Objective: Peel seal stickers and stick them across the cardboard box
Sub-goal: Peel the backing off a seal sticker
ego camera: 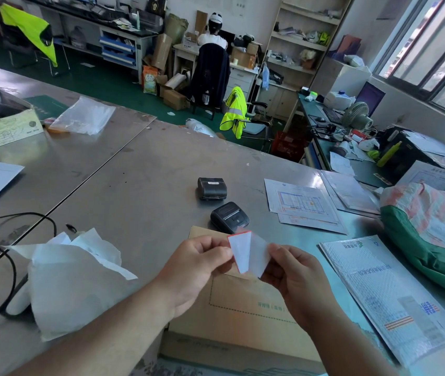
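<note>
A person at a steel bench (134, 185) holds a seal sticker (240, 253) in the air just above a flat cardboard box (243, 316), which lies on the bench directly under both forearms. The left hand (191, 270) pinches the red-edged white piece at its left side between thumb and fingers (221, 252), while the right hand (294, 275) pinches the paler, glossier sheet (260, 256) at its right side; the two pieces meet along one edge and splay apart like an open book, which suggests the sticker is part-way off its backing. Both look paper-thin and nearly weightless, likely to curl, crease or cling to itself, so the sticker is best held by its extreme corner with the gummed face kept off the skin, and the slick liner drawn away slowly. The box appears stiff enough to press against and its printed top faces up, with no seal visible on it yet. Two small black label printers (211, 188) sit beyond the box, crumpled white paper (72, 278) and a black cable (12, 240) lie to the left, and a padded mailer (389, 294) rests to the right.
</note>
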A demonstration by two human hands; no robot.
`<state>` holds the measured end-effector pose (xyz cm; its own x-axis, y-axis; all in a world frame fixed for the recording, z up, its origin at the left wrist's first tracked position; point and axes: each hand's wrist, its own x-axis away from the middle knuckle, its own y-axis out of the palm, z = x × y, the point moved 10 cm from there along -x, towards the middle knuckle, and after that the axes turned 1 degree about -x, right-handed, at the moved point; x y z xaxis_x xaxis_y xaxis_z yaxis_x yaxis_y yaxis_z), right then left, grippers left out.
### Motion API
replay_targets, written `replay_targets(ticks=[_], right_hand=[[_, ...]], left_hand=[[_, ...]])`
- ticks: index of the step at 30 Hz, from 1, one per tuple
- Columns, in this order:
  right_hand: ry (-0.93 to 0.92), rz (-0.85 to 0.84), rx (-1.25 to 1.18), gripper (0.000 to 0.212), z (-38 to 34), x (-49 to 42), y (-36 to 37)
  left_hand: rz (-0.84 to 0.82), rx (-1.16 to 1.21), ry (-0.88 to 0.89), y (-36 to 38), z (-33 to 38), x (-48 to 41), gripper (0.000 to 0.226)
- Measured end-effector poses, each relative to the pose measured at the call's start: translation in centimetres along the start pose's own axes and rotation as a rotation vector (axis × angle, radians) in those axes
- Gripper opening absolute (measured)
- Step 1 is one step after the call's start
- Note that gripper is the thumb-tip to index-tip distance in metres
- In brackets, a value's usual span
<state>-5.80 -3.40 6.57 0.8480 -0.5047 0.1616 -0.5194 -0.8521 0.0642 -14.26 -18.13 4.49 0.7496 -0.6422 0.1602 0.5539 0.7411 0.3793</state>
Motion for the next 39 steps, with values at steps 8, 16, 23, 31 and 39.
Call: replay_targets(ticks=[8,16,23,31,39], right_hand=[[0.027,-0.014,-0.097,0.026,-0.1,0.2,1.2],[-0.012,-0.097,-0.025,0.030,-0.5,0.8,2.9],[0.046,-0.187,-0.017,0.042,-0.8,0.6,2.2],[0.166,-0.207,-0.070,0.015,0.5,-1.1,-4.4],[0.180,-0.213,-0.105,0.020,1.0,-2.8,-9.1]], left_hand=[[-0.012,0.165,-0.046,-1.3,-0.2,0.0,0.009],[-0.086,0.026,-0.032,-0.4,0.1,0.6,0.057],[0.077,-0.130,-0.041,-0.2,0.1,0.7,0.026],[0.216,0.115,-0.014,1.0,0.2,0.5,0.026],[0.441,0.064,0.063,1.0,-0.9,1.4,0.051]])
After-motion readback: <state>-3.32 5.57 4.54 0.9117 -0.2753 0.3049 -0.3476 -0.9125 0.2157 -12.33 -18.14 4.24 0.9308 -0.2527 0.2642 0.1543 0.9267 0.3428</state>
